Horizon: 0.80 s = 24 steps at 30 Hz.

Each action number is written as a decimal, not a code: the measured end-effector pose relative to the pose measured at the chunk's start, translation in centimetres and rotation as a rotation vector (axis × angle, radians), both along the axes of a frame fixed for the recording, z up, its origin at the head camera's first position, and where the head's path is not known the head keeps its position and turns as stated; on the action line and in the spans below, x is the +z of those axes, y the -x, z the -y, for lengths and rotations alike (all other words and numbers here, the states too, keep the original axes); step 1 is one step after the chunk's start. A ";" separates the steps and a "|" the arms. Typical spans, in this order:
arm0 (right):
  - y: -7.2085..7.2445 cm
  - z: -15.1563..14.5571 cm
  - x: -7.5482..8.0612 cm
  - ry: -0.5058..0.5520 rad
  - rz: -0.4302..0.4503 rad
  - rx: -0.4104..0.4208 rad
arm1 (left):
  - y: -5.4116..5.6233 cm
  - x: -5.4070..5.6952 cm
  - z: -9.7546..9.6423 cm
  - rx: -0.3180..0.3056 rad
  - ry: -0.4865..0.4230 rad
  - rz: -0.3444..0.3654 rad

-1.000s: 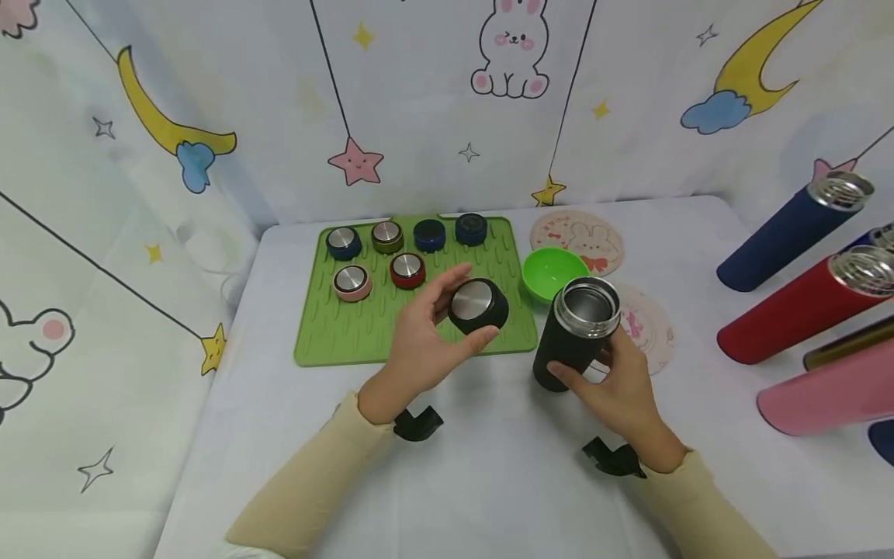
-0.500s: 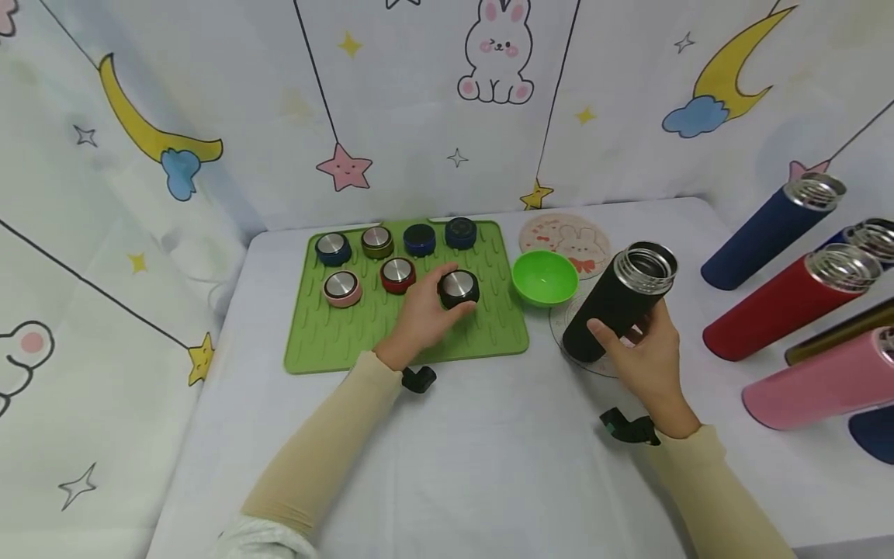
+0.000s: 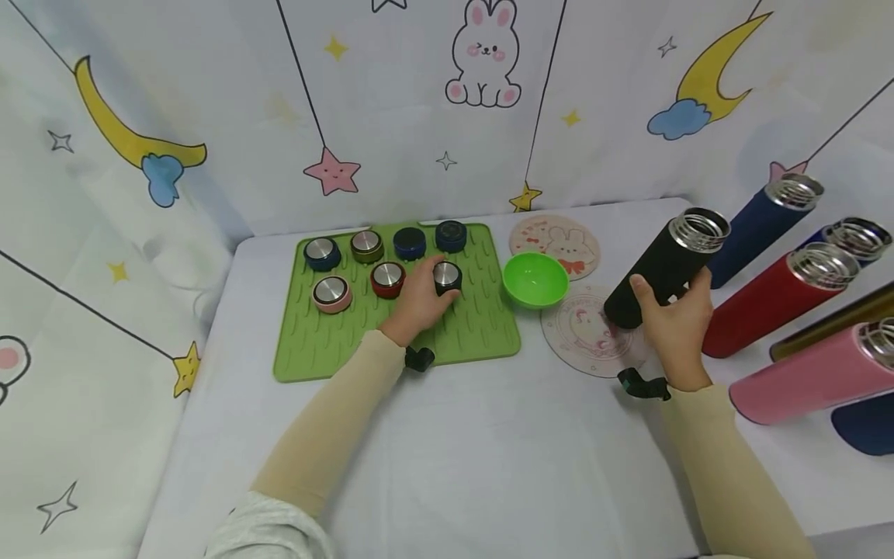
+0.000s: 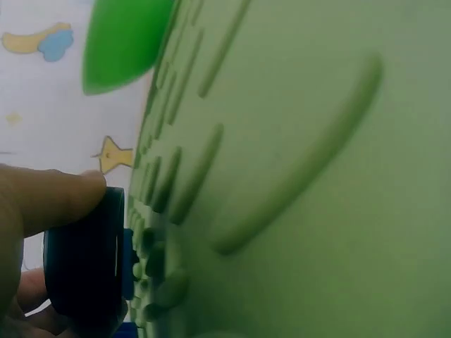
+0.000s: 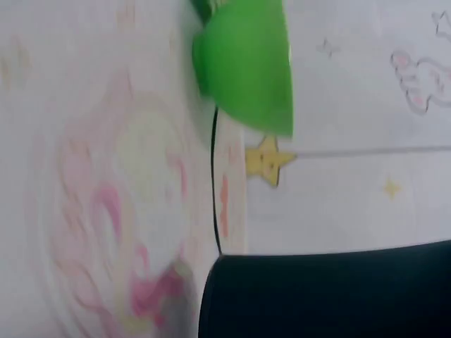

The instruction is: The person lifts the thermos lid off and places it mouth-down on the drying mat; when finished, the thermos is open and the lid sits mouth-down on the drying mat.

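Observation:
My left hand (image 3: 417,301) pinches a black bottle lid (image 3: 447,277) with a silver top, low over the right half of the green ridged mat (image 3: 482,338). In the left wrist view the thumb lies on the lid's (image 4: 84,267) edge, close over the ridges. My right hand (image 3: 676,326) grips a black thermos bottle (image 3: 656,272), its steel mouth uncovered and leaning right. The bottle's base overlaps the edge of a round pink-patterned coaster (image 3: 587,334). Only the dark side of the bottle (image 5: 331,296) shows in the right wrist view.
Several other lids, among them a red lid (image 3: 387,279) and a pink lid (image 3: 331,294), sit on the mat. A green bowl (image 3: 535,281) stands beside it. At right are uncapped bottles: blue (image 3: 764,225), red (image 3: 775,303), pink (image 3: 810,376). A second coaster (image 3: 559,233) lies behind.
My left hand has carried the black lid back and down to the mat. My right hand has moved the black bottle right, past the bowl, toward the other bottles.

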State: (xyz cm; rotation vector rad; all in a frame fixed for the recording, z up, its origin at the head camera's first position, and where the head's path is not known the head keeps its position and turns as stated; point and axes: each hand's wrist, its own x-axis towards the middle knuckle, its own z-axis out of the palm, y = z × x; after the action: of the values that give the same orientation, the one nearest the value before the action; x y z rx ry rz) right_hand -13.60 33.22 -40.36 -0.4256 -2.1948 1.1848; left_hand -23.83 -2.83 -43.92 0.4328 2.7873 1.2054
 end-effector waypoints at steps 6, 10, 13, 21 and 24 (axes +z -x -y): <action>2.3 -1.8 0.2 0.003 -0.003 -0.081 | 0.5 -0.7 0.0 0.003 0.005 0.042; 3.9 -2.9 0.2 0.013 0.013 -0.127 | 0.8 -1.0 0.2 0.014 0.000 0.048; 4.9 -3.8 -0.1 0.028 0.032 -0.160 | 1.1 -1.3 0.2 0.019 0.001 0.051; 6.1 -5.5 -0.8 0.064 0.119 -0.267 | 1.7 -1.3 -0.1 0.023 -0.007 0.095; 6.2 -5.9 -0.9 0.071 0.123 -0.292 | 1.8 -1.1 -0.3 0.025 -0.018 0.102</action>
State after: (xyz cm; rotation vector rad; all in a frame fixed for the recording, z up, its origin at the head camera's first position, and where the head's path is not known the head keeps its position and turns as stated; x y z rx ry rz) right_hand -19.82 39.08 -41.21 -0.8376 -2.1069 1.1019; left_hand -25.66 -2.55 -45.05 0.3288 2.7055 1.2217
